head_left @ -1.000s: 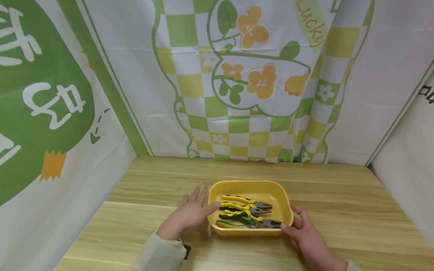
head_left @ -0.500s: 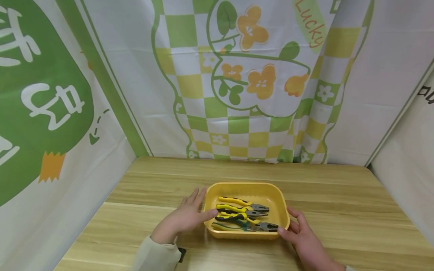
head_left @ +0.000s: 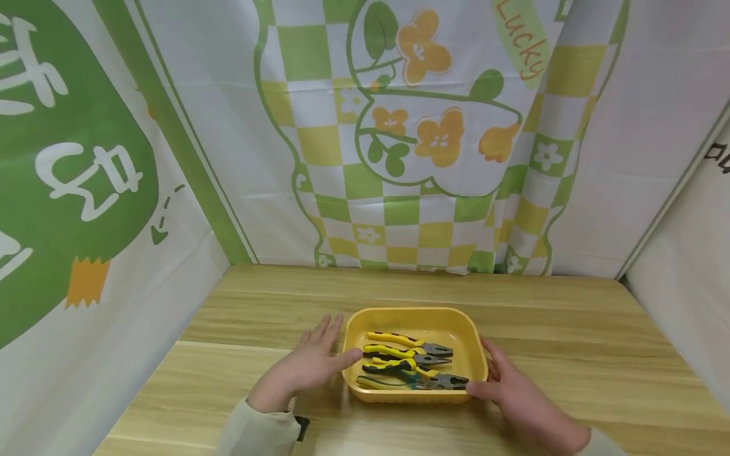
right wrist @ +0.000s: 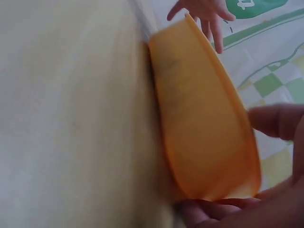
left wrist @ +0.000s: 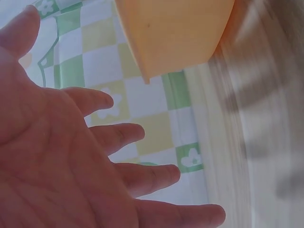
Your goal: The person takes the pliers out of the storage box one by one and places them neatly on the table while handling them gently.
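A yellow plastic tray (head_left: pixel 410 397) sits on the wooden table in the head view. Inside lie several pliers: some with yellow and black handles (head_left: pixel 393 349), and one at the front with green-and-yellow handles (head_left: pixel 379 382). My right hand (head_left: pixel 519 392) holds the tray's right end, thumb at the front corner of the rim. In the right wrist view, fingers (right wrist: pixel 194 212) curl low against the tray wall (right wrist: pixel 204 114). My left hand (head_left: pixel 308 366) is spread at the tray's left end, thumb tip near the rim. The left wrist view shows its open palm (left wrist: pixel 61 156) apart from the tray (left wrist: pixel 178 33).
The wood-grain table (head_left: pixel 256 310) extends around the tray. A checked, flowered cloth (head_left: pixel 399 215) hangs behind its far edge, and printed green-and-white fabric (head_left: pixel 102 190) encloses the left side. A dark band (head_left: pixel 303 428) shows under the left sleeve.
The tray has shifted slightly left and towards me, then stopped. My left hand has drifted a little left with it. The right hand stays at the right end, its fingers slightly resettled.
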Demonstrator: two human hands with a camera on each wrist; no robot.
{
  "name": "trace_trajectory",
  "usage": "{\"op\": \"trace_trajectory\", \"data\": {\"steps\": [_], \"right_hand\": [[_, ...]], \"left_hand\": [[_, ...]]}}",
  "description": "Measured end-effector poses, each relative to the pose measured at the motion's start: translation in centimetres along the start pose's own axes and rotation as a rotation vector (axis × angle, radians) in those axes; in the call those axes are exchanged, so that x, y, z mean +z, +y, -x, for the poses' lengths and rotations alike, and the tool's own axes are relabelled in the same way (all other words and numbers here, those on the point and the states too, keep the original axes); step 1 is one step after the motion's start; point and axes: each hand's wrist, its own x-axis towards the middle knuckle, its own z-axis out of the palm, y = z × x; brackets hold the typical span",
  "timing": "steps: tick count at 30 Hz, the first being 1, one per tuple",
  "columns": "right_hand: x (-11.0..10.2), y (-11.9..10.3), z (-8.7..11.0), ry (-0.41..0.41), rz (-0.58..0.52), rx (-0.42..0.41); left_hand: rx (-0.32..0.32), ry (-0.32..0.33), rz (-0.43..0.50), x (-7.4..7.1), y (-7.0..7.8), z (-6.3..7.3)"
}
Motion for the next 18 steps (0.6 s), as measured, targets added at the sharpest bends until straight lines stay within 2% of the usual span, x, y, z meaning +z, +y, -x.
{"op": "trace_trajectory", "data": {"steps": [5,7,12,18], "right_hand": [[-0.1,-0.5,-0.3,-0.019,0.356,-0.025],[0.0,-0.6,-0.3,-0.027,0.447,-0.05],[-0.1,-0.8,-0.6,-0.062,0.479,-0.112],[-0.3,-1.4,-1.1,-0.121,0.466,-0.084]], "left_hand": [[0.002,-0.004,-0.009,0.0,0.0,0.5],[0.009,-0.004,-0.018,-0.1,0.1,0.7],[0.022,0.006,-0.049,-0.4,0.1,0.6],[0.012,0.01,-0.043,-0.8,0.1,0.5]]}}
